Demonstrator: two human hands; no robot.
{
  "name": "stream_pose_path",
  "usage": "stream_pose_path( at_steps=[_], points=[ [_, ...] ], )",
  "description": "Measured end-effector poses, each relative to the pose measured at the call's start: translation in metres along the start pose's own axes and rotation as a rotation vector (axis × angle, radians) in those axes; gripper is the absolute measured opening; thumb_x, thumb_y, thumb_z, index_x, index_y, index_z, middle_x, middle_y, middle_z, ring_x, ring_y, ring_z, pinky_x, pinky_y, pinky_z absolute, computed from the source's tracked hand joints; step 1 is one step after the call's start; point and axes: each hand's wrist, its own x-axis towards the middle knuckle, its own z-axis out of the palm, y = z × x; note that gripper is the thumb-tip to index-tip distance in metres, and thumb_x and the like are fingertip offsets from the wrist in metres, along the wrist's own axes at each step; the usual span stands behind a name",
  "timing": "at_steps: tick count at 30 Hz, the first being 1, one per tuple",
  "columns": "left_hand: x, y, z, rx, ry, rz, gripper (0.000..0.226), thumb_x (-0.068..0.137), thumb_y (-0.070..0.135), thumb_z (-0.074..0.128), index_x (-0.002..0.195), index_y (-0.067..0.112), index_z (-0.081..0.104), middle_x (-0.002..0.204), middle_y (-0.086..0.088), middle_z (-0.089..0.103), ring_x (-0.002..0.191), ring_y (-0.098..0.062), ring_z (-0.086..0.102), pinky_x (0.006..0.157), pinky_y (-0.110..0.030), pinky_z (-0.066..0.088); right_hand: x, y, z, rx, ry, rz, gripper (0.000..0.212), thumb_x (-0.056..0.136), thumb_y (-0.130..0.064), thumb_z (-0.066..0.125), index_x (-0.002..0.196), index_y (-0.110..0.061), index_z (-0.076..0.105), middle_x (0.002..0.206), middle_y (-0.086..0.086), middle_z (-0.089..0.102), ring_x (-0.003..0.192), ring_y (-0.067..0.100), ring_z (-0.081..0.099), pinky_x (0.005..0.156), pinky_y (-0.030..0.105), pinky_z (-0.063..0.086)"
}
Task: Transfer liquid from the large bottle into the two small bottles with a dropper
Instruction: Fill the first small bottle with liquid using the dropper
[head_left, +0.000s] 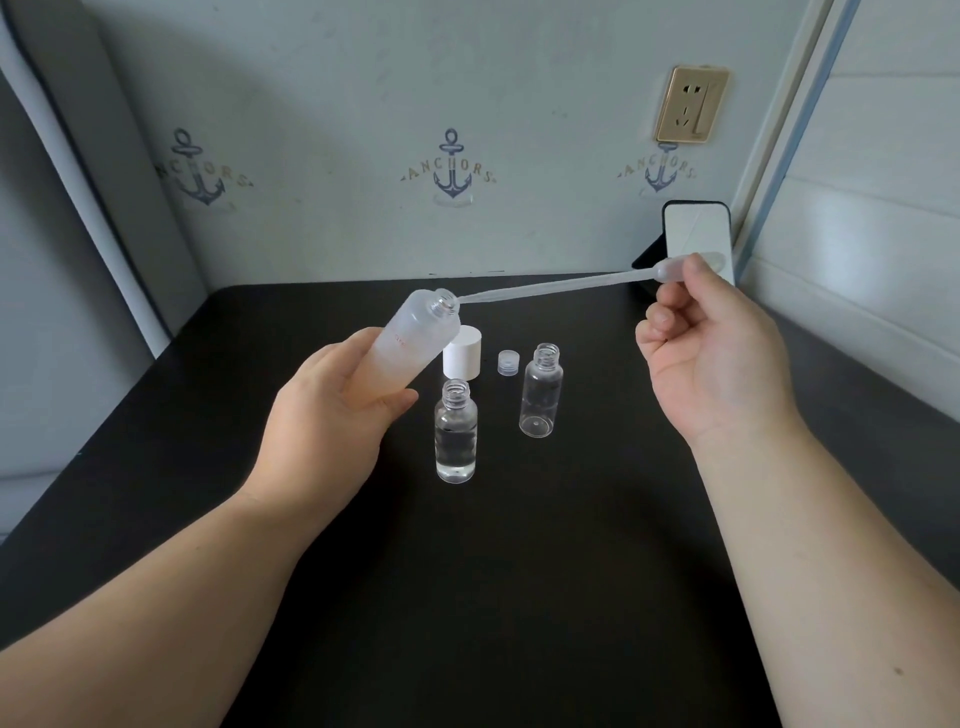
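Large bottle (410, 343): frosted, uncapped, held off the table (519, 571) in the left hand (332, 415), whose fingers wrap its lower half. It is tilted, with the open neck pointing up and to the right. Red print shows on its side but is too small to read.

Dropper (545, 292): clear plastic, lying nearly level in the air. The right hand (717, 358) pinches its bulb between thumb and forefinger, with the other fingers curled toward the palm. The tip sits at the mouth of the large bottle; whether it is inside the neck or just at the rim cannot be told.

Near small bottle (456, 431): clear, upright on the table, uncapped, just below and right of the left hand. Clear liquid fills it to about two thirds.

Far small bottle (540, 389): clear, upright, uncapped, to the right of and slightly behind the first, standing apart from it. No liquid level is visible in it.

White cap (462, 358): cylindrical, standing on the table behind the near small bottle, partly hidden by the large bottle.

Clear cap (508, 362): small, on the table between the white cap and the far small bottle.

Phone (696, 239): propped at the back right of the table against the wall (363, 104), which carries anchor prints and a gold socket (691, 104).
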Motion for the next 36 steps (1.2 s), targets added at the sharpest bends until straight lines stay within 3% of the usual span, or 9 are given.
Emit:
stream_pose_path(
  at_steps=[3, 6, 9, 12, 16, 20, 31, 36],
  points=[
    [0.0, -0.001, -0.001, 0.063, 0.013, 0.014, 0.045, 0.087, 0.026, 0.075, 0.125, 0.045, 0.058, 0.101, 0.027, 0.055, 0.099, 0.012, 0.048, 0.074, -0.013, 0.034, 0.0, 0.0, -0.001, 0.003, -0.009, -0.023, 0.023, 0.097, -0.011, 0.063, 0.077, -0.01, 0.075, 0.073, 0.001, 0.065, 0.061, 0.009, 0.052, 0.057, 0.02, 0.043],
    [0.0, 0.001, 0.0, 0.083, 0.002, 0.042, 0.05, 0.085, 0.02, 0.077, 0.127, 0.042, 0.062, 0.106, 0.025, 0.056, 0.099, 0.005, 0.049, 0.079, -0.009, 0.035, 0.0, 0.002, -0.001, -0.026, -0.066, -0.03, 0.012, 0.094, -0.009, 0.065, 0.084, -0.006, 0.071, 0.074, 0.002, 0.068, 0.062, 0.009, 0.053, 0.056, 0.02, 0.044],
    [-0.001, 0.002, 0.002, 0.092, -0.015, 0.07, 0.05, 0.084, 0.018, 0.078, 0.126, 0.038, 0.064, 0.109, 0.022, 0.058, 0.102, 0.003, 0.05, 0.081, -0.004, 0.034, -0.002, 0.006, 0.002, -0.1, -0.152, -0.036, 0.016, 0.095, -0.008, 0.065, 0.082, -0.007, 0.074, 0.074, 0.003, 0.069, 0.063, 0.01, 0.058, 0.057, 0.02, 0.046],
    [-0.001, 0.001, 0.005, 0.127, -0.003, 0.098, 0.051, 0.082, 0.017, 0.081, 0.127, 0.034, 0.065, 0.11, 0.017, 0.059, 0.103, -0.006, 0.052, 0.084, -0.01, 0.035, -0.007, 0.013, 0.006, -0.209, -0.233, -0.059, 0.028, 0.096, -0.007, 0.063, 0.074, -0.016, 0.079, 0.075, 0.004, 0.072, 0.062, 0.01, 0.061, 0.058, 0.021, 0.049],
    [-0.001, 0.001, 0.006, 0.152, -0.001, 0.116, 0.053, 0.082, 0.016, 0.082, 0.13, 0.03, 0.065, 0.113, 0.013, 0.06, 0.107, -0.014, 0.054, 0.089, -0.025, 0.041, -0.012, 0.019, 0.009, -0.345, -0.306, -0.051, 0.018, 0.094, -0.014, 0.068, 0.082, -0.015, 0.081, 0.075, 0.007, 0.071, 0.059, 0.013, 0.059, 0.06, 0.022, 0.05],
    [-0.001, 0.002, 0.006, 0.155, -0.003, 0.11, 0.054, 0.082, 0.016, 0.081, 0.132, 0.029, 0.064, 0.115, 0.013, 0.06, 0.109, -0.016, 0.054, 0.092, -0.03, 0.043, -0.015, 0.024, 0.011, -0.476, -0.348, -0.038, 0.013, 0.09, -0.023, 0.07, 0.089, -0.018, 0.083, 0.072, 0.004, 0.069, 0.058, 0.015, 0.055, 0.059, 0.023, 0.049],
    [0.0, -0.001, 0.007, 0.139, 0.01, 0.066, 0.055, 0.081, 0.019, 0.082, 0.132, 0.031, 0.064, 0.114, 0.017, 0.06, 0.108, -0.01, 0.053, 0.089, -0.022, 0.038, -0.012, 0.022, 0.008, -0.39, -0.309, 0.004, 0.014, 0.094, -0.018, 0.069, 0.09, -0.016, 0.082, 0.071, 0.002, 0.067, 0.059, 0.014, 0.054, 0.061, 0.021, 0.048],
    [0.002, -0.002, 0.006, 0.123, 0.031, 0.038, 0.051, 0.082, 0.024, 0.08, 0.126, 0.041, 0.062, 0.106, 0.028, 0.057, 0.1, 0.006, 0.05, 0.081, -0.008, 0.033, -0.007, 0.015, 0.005, -0.211, -0.213, 0.031, 0.014, 0.089, -0.02, 0.072, 0.088, -0.008, 0.08, 0.075, 0.005, 0.066, 0.063, 0.012, 0.056, 0.062, 0.022, 0.049]
  ],
)
